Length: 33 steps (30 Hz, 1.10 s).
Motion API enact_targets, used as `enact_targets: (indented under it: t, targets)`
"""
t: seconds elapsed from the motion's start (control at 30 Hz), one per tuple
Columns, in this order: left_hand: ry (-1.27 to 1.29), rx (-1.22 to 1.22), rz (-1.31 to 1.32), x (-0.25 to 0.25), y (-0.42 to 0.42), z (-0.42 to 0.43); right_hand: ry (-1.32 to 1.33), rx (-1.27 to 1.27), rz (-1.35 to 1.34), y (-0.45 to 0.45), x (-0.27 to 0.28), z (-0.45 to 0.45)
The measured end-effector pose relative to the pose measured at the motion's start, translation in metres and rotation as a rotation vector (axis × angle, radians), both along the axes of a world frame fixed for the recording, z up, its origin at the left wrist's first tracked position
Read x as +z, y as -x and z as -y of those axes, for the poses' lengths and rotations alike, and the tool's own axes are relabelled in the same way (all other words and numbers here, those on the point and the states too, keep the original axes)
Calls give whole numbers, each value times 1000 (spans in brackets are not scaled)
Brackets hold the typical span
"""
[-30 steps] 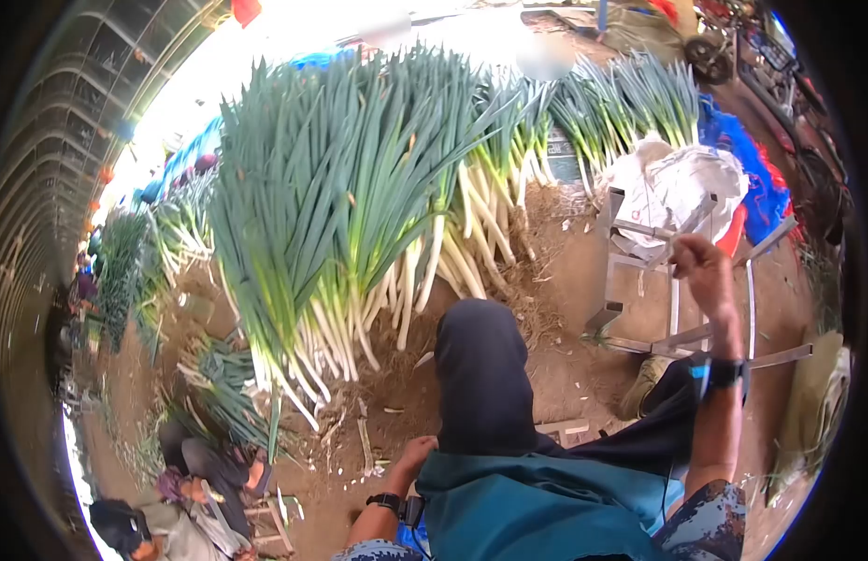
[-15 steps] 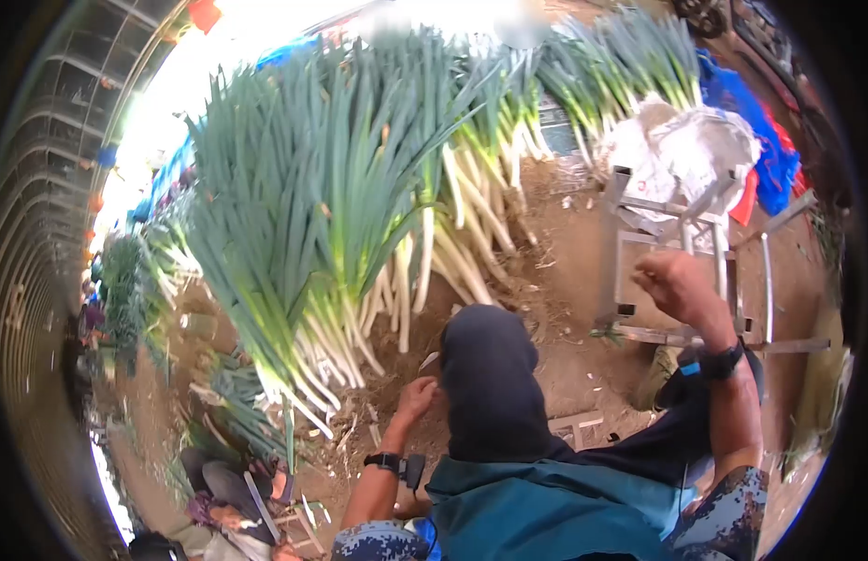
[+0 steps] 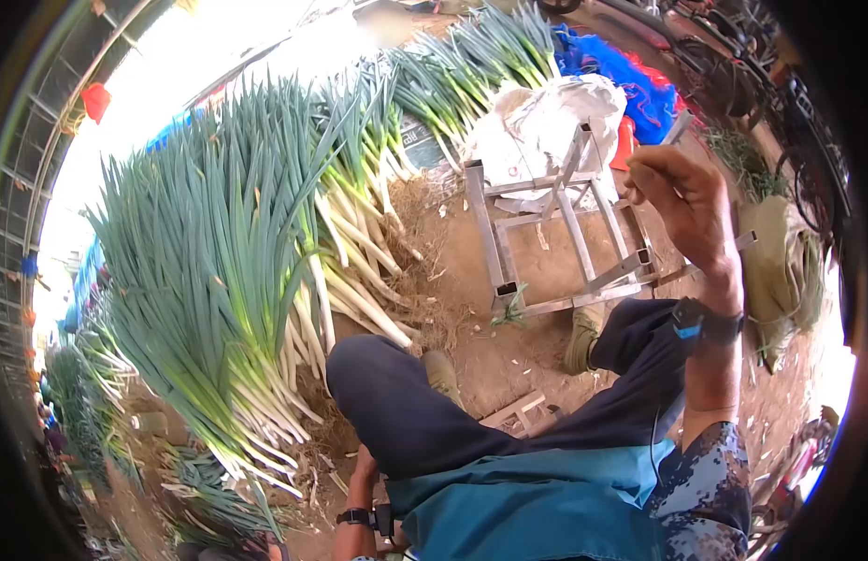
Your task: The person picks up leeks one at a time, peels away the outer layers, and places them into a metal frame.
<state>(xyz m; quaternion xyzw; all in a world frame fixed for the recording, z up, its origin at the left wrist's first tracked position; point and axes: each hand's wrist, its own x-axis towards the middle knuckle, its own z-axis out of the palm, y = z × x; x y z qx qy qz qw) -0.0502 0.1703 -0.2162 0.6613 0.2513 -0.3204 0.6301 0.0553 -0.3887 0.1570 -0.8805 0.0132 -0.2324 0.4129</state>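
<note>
Dirt floor (image 3: 518,351); at left, leaning green onions (image 3: 200,280); by the knee (image 3: 370,374), left hand (image 3: 364,467) now mostly hidden, grip impossible to tell; no longer over the metal frame (image 3: 488,229) but beside it, right hand (image 3: 686,196), fingers curled, any pinch unclear.

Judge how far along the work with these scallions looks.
Apparently done: the large pile of scallions is laid out with leaves together and white ends together. In hand: the right hand is raised beside the metal frame, nothing visible in its grip; the left hand is mostly hidden by the knee, so its hold is unclear. Possibly left: the smaller heap at lower left.
</note>
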Motion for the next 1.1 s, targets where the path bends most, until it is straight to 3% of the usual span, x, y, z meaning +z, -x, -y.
enact_targets:
  t: [0.13, 0.3, 0.4, 0.5, 0.6, 0.73, 0.83, 0.93, 1.03, 1.1]
  targets:
    - [-116, -134, 27, 2, 0, -13, 171, 45, -53, 28, 9, -12]
    - [-216, -286, -5, 9, -34, 2, 256, 104, -138, 8, -22, -5]
    - [-167, -332, 73, -18, -62, -1, 294, 129, -169, -12, -48, -12]
    - [-265, -312, 148, -3, -85, 21, 305, 221, -189, -31, -80, -19]
    - [-261, -340, 378, -20, -77, 19, 387, 293, -213, -43, -116, -21]
    - [-421, -429, 281, -10, -47, 17, 402, 344, -316, -59, -132, -23]
    - [-365, -498, 141, -9, -35, 6, 374, 331, -341, -67, -141, -25]
    - [-380, -425, 266, 1, -48, -20, 377, 322, -372, -79, -152, -23]
    - [-654, -341, 467, 6, -78, -48, 354, 308, -405, -80, -152, -30]
    - [-525, -236, 262, -2, -88, -64, 292, 292, -376, -85, -158, -25]
